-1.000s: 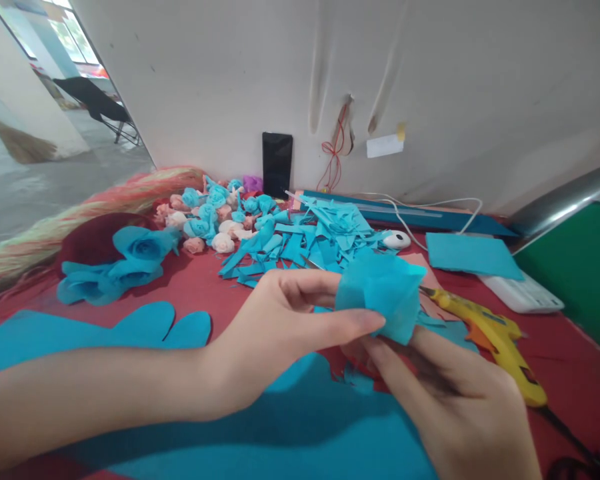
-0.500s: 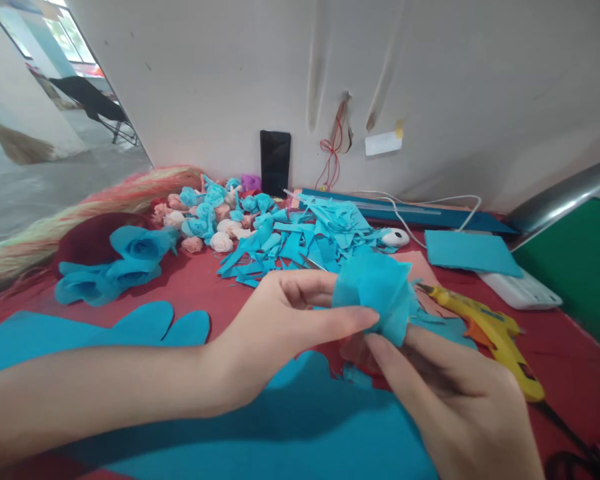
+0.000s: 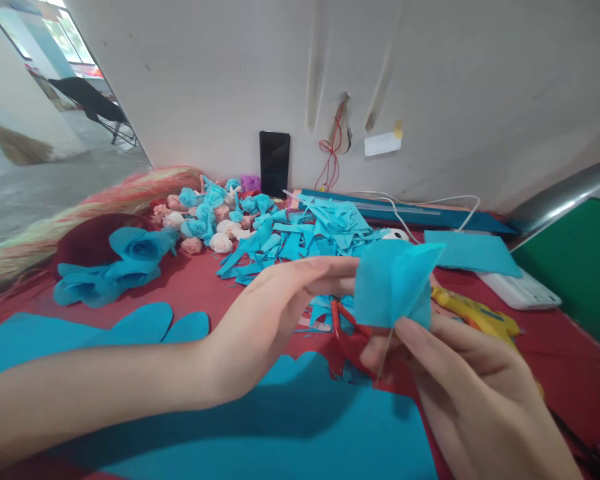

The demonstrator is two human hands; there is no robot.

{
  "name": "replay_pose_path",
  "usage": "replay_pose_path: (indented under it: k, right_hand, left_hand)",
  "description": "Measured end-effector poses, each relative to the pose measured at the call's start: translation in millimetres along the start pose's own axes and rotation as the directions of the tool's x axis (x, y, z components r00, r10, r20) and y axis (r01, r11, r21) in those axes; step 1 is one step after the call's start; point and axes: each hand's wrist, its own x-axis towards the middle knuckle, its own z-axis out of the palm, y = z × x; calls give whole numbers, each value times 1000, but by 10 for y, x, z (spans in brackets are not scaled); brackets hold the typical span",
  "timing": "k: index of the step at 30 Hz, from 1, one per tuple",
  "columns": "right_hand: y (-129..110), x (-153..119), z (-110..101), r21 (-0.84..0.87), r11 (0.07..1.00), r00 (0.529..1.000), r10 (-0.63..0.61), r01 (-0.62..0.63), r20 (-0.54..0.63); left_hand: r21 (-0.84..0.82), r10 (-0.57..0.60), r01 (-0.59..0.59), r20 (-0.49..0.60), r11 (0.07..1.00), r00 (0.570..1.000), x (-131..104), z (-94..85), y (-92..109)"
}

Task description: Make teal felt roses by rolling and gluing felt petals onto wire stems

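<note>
The blue paper piece hides most of the glue gun.

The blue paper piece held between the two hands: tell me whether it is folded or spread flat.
Folded. The blue paper piece shows overlapping layers and a crease, pinched between the left hand and right hand.

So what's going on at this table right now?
A person holds a piece of blue paper up over a red table, the left hand and right hand both pinching it. Red scissors lie just beneath. A yellow glue gun lies beside the right hand; blue paper scraps and small paper roses are piled farther back.
</note>
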Motion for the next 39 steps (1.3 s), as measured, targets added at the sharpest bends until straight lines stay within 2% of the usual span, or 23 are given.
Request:
replay_pose_path:
  k: [2,3,7,9,16,19,23,29,39]
  right_hand:
    - [-8,-1,3,39,999,1000,16,-17,27]
    - [-15,-1,6,51,998,999,24,-26,45]
    - [-25,-9,17,55,997,997,44,-48,70]
    - [-10,-20,17,51,997,996,58,-61,61]
    - [25,-33,8,31,999,999,-8,6,46]
    - [-8,-26,33,-92,990,994,-107,108,17]
    - [-56,-22,57,-301,927,973,-230,223,12]
    - [-81,-46,42,-433,857,952,-305,280,12]
    - [-87,-36,78,-439,851,942,-335,289,-29]
  left_hand:
    - [8,-23,23,-51,1000,998,1,-16,-19]
    - [26,-35,35,-32,999,999,-2,-25,-32]
    - [84,-23,10,166,996,986,-21,-50,-71]
    - [104,-1,-19,191,994,982,-27,-48,-73]
    - [115,5,-29,199,993,980,-37,-14,-63]
    - [146,4,-31,184,989,983,-27,-8,-68]
    - [135,15,-34,141,990,990,-19,2,-73]
    - [164,-5,-20,152,986,988,-41,-9,-90]
    - [92,-13,5,84,996,996,-39,-7,-98]
